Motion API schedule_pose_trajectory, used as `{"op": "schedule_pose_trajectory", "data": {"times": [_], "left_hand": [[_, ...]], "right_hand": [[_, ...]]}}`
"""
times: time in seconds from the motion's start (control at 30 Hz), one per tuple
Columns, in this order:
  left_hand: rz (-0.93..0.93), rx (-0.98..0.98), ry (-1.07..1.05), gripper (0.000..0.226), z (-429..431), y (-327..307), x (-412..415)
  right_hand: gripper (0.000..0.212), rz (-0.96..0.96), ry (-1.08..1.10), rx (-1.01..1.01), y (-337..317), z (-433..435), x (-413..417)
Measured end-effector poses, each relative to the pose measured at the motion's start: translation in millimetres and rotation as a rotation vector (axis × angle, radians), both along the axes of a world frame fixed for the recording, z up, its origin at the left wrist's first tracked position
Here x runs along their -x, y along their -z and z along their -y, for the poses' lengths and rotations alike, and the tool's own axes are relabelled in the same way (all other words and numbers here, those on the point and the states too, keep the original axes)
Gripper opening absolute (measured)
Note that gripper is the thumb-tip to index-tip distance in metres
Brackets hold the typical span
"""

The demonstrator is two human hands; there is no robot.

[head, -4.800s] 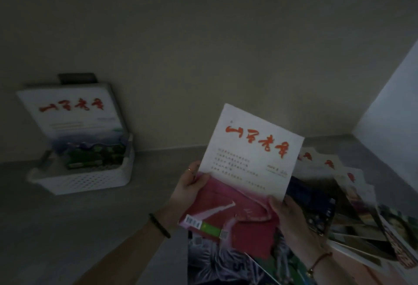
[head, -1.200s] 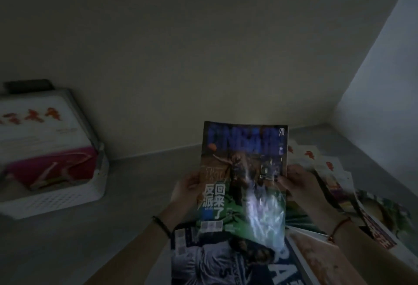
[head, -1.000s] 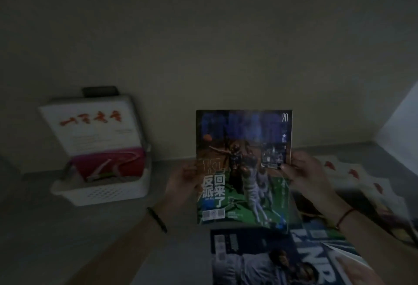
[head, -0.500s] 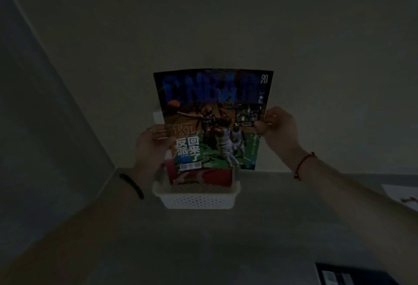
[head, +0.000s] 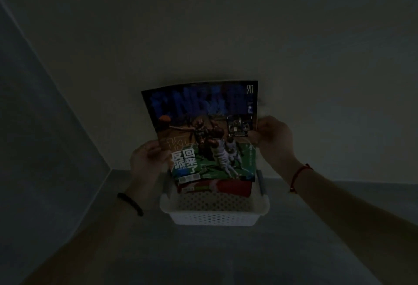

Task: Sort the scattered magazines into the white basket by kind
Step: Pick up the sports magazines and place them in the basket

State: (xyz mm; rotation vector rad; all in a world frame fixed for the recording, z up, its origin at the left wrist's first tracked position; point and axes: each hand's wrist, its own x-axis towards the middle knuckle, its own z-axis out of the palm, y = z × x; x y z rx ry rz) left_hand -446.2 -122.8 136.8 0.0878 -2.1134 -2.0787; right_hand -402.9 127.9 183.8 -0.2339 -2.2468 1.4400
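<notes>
A basketball magazine [head: 204, 131] with a dark blue title and a green court stands upright over the white basket [head: 214, 215]. My left hand [head: 147, 160] grips its left edge and my right hand [head: 272, 140] pinches its right edge. The magazine's lower edge sits at the basket's back, in front of the wall. Below it, inside the basket, shows the red bottom of another magazine [head: 228, 187]; the rest of that one is hidden.
The basket stands on a grey surface against a pale wall [head: 226, 24]. A side wall [head: 34, 126] meets it at the left, forming a corner. The scene is very dim. The scattered magazines are out of view.
My view has swung left from the scattered pile to the basket. Both hands carried the basketball magazine over and lowered it toward the basket, which now looks closer.
</notes>
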Motion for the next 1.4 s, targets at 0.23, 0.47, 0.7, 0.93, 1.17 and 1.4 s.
{"op": "schedule_pose_trajectory", "data": {"times": [0.23, 0.47, 0.7, 0.93, 1.17, 1.4], "left_hand": [[0.058, -0.157, 0.105, 0.025, 6, 31, -9], [0.027, 0.088, -0.011, 0.027, -10, 38, 3], [0.052, 0.386, 0.109, 0.038, -24, 34, 2], [0.120, 0.383, 0.080, 0.036, -32, 32, -3], [-0.130, 0.300, -0.125, 0.036, -54, 10, -55], [-0.141, 0.354, 0.214, 0.034, -126, 23, -138]], "right_hand": [[0.030, 0.134, 0.182, -0.006, 48, 1, -3], [0.036, 0.192, 0.252, 0.142, 68, -8, 0], [0.022, 0.241, 0.091, -0.107, 64, -3, 5], [0.030, 0.338, 0.048, -0.114, 51, -8, 1], [0.046, 0.396, 0.001, 0.057, 60, -33, -71], [0.039, 0.434, 0.109, 0.169, 87, -113, -203]]}}
